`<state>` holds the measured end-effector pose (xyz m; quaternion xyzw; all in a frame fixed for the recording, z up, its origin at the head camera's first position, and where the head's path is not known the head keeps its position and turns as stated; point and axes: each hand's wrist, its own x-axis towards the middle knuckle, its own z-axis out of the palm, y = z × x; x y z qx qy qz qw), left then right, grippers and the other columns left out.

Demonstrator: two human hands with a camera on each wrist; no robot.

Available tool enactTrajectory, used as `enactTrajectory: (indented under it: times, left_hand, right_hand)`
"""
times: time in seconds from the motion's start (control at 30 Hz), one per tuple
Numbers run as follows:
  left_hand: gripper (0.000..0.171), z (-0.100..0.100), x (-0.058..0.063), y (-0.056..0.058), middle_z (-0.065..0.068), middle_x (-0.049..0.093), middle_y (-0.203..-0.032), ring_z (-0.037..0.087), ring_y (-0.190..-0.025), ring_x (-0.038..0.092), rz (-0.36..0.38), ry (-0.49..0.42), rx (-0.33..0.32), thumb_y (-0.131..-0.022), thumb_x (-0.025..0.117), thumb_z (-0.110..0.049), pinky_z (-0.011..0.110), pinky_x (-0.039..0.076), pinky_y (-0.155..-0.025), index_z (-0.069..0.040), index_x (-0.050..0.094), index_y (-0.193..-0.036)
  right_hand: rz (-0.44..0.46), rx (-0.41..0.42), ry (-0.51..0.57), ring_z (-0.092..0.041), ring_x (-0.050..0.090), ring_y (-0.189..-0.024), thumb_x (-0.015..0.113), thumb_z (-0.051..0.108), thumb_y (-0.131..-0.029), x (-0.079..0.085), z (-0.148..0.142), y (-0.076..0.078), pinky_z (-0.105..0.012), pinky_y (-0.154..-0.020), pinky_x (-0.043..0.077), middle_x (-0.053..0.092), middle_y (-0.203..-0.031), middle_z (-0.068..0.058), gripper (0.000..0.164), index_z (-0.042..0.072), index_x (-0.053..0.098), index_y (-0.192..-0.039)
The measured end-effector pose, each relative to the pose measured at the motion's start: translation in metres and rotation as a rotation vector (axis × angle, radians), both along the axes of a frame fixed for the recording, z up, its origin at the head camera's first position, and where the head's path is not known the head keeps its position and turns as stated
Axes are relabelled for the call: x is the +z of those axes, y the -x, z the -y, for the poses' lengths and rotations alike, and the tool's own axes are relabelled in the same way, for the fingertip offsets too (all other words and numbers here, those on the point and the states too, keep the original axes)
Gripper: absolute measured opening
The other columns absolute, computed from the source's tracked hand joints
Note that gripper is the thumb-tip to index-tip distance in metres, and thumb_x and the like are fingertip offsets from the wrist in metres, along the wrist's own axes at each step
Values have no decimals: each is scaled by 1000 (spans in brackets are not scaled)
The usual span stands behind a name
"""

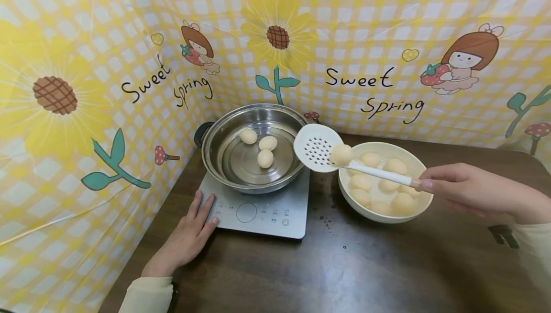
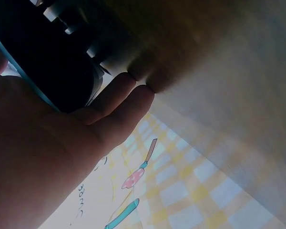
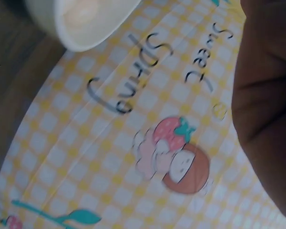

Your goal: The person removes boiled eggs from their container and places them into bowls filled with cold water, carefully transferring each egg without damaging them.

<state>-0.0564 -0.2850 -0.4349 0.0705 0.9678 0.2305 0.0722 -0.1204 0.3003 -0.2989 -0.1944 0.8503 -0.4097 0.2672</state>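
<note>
My right hand (image 1: 478,188) grips the handle of a white slotted skimmer (image 1: 317,146). One egg (image 1: 341,155) lies on the skimmer near the handle, above the gap between pot and bowl. Three eggs (image 1: 265,159) are in the steel pot (image 1: 209,167), which stands on a white induction cooktop (image 1: 297,224). Several eggs (image 1: 403,204) fill the white bowl (image 1: 361,213) below the skimmer's handle. With its fingers extended, my left hand (image 1: 185,239) touches the left edge of the cooktop; the left wrist view shows the fingers (image 2: 126,112) along the cooktop's dark side.
The brown table (image 1: 344,274) has water drops between cooktop and bowl. A yellow checked cloth (image 1: 353,21) with flowers and lettering hangs behind and to the left. The pot's black handle (image 1: 202,133) points left towards it.
</note>
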Motion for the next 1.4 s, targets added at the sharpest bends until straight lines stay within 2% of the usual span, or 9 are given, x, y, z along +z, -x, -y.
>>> enactTrajectory:
  times: [0.17,0.33,0.57,0.7,0.93,1.1,1.23,1.33,1.4]
  left_hand:
    - [66,1,0,-1,23,-8,-166,60,-142,16,1,-3,-5,-111,33,-45,75,24,-104,-8,16,-163]
    - [66,1,1,-2,23,-9,-166,59,-142,15,4,-3,-2,-111,33,-44,75,23,-104,-8,15,-163]
    - [66,1,1,-3,23,-8,-166,59,-142,16,5,-6,5,-111,34,-44,75,23,-105,-8,15,-163]
    - [66,1,0,-4,23,-8,-166,60,-142,15,7,-6,5,-111,33,-44,75,22,-104,-8,14,-163]
    - [66,1,0,-3,23,-8,-166,58,-143,15,8,-7,7,-111,33,-44,75,23,-105,-8,14,-163]
    - [66,0,-1,-2,23,-8,-166,58,-143,16,7,-7,6,-111,34,-45,75,23,-105,-8,15,-163]
    - [66,0,-1,-2,23,-8,-166,58,-143,16,1,-4,4,-111,35,-44,75,23,-105,-8,15,-163]
    - [66,0,1,-2,23,-8,-166,58,-143,15,-1,-7,2,-111,35,-43,75,23,-105,-7,16,-163]
    - [66,-1,2,-2,23,-7,-166,58,-143,15,-2,-7,1,-111,35,-43,74,23,-105,-8,16,-163]
  right_hand:
    - [40,-45,-27,-8,29,-37,46,29,-110,-11,-26,-7,-26,-29,31,36,-53,5,29,9,63,-123]
    - [-49,-41,-85,-6,33,-37,46,24,-110,-26,-50,-12,-27,-29,35,40,-54,7,21,15,64,-117]
    - [-121,-83,-173,-2,35,-39,50,22,-108,-44,-73,-19,-26,-32,37,43,-54,8,26,46,62,-109]
    - [-161,-108,-163,0,32,-39,52,19,-108,-52,-82,-23,-24,-31,36,41,-53,10,36,54,59,-106]
    - [-226,-192,-170,0,32,-38,55,20,-106,-64,-89,-27,-25,-30,36,40,-51,10,26,44,62,-105]
    - [-258,-267,-227,-4,33,-37,57,26,-106,-72,-94,-30,-28,-31,37,40,-50,6,24,50,57,-104]
    - [-349,-308,-294,-5,34,-36,58,27,-105,-76,-96,-32,-28,-32,38,42,-49,4,13,30,61,-117]
    - [-438,-339,-354,-8,36,-38,59,27,-104,-76,-95,-34,-27,-34,37,45,-51,3,28,6,58,-123]
    - [-498,-373,-374,-10,36,-40,62,25,-103,-75,-94,-35,-27,-35,35,45,-53,3,34,-1,57,-124]
